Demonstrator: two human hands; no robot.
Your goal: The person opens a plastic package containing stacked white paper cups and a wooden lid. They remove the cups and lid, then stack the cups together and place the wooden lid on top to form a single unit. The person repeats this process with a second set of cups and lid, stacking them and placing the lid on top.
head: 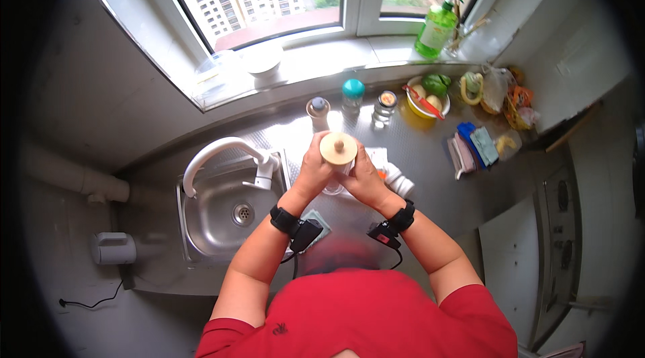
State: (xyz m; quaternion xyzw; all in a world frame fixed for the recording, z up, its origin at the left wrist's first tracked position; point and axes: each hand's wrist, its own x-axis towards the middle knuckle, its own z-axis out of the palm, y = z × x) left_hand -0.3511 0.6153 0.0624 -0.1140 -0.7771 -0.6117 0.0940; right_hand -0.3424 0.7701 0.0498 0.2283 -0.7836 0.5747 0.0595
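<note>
Between my two hands is a clear glass jar (333,187) with a round, light wooden lid (338,148) that has a knob on top. My left hand (316,169) grips it from the left side, and my right hand (364,176) wraps it from the right. Just right of my right hand, white plastic bottles (400,184) lie on the steel counter, partly hidden. A folded light green cloth (317,229) lies near my left wrist. Beyond my hands stand a beige bottle (318,110), a jar with a teal lid (353,94) and a small lidded glass jar (385,106).
A steel sink (216,224) with a white faucet (227,144) is at left. Back right, a bowl (417,107) holds vegetables and a red-handled tool, near folded cloths (471,149) and bagged items (496,88). A green pump bottle (436,30) stands on the windowsill.
</note>
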